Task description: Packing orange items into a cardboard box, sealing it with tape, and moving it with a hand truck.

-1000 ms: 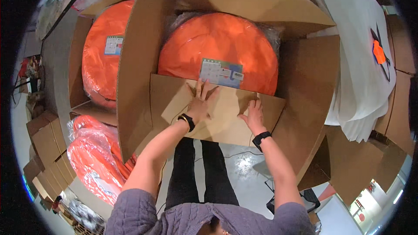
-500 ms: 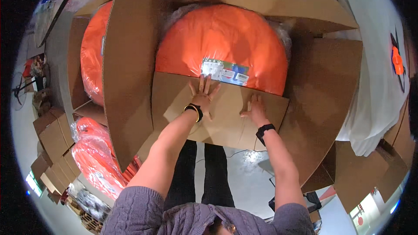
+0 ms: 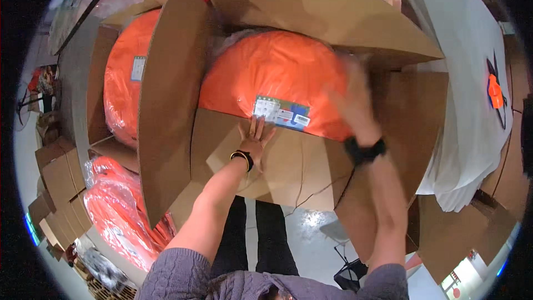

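- Head view, center: left hand (image 3: 254, 145) is lying spread, unclenched, on cardboard flap (image 3: 283, 175).
- Center right: blurred right hand (image 3: 355, 105) is overlapping orange bundle (image 3: 275, 69); grip impossible to tell.

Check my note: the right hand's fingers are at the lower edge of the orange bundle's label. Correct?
Wrong hand: the head view shows the left hand with its fingers at the lower edge of the label on the wrapped orange bundle.
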Available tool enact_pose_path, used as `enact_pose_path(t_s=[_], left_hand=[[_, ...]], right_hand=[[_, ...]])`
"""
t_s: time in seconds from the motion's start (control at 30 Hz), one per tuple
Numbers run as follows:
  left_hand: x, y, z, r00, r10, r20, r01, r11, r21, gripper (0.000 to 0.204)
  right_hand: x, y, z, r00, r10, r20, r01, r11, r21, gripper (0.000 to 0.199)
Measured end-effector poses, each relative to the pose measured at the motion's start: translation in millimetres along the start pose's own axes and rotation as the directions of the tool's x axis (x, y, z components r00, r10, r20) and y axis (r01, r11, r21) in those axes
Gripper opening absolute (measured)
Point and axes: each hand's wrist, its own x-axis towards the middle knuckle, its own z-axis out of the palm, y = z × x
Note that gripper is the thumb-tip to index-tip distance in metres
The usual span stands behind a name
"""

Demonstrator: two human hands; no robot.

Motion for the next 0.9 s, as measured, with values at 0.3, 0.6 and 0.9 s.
enact_pose_path(t_s=[0.3, 0.6, 0.9], left_hand=[[-1.9, 10.8, -10.6, 0.997, 0.029, -0.076, -0.030, 1.000, -0.003, 0.143], [-51.0, 13.2, 23.2, 0.769, 0.072, -0.635, -0.265, 0.940, -0.214, 0.114], [-11.5, -13.7, -23.0, 0.758, -0.006, -0.653, 0.013, 1.000, 0.006, 0.084]], right_hand=[[104.2, 1.3, -61.2, 0.948, -0.256, -0.191, 0.116, 0.833, -0.541, 0.058], [-136.0, -54.4, 53.3, 0.931, 0.186, 0.316, -0.126, 0.972, -0.198, 0.071], [-156.9, -17.2, 123.5, 0.931, 0.287, 0.224, -0.209, 0.925, -0.316, 0.069]])
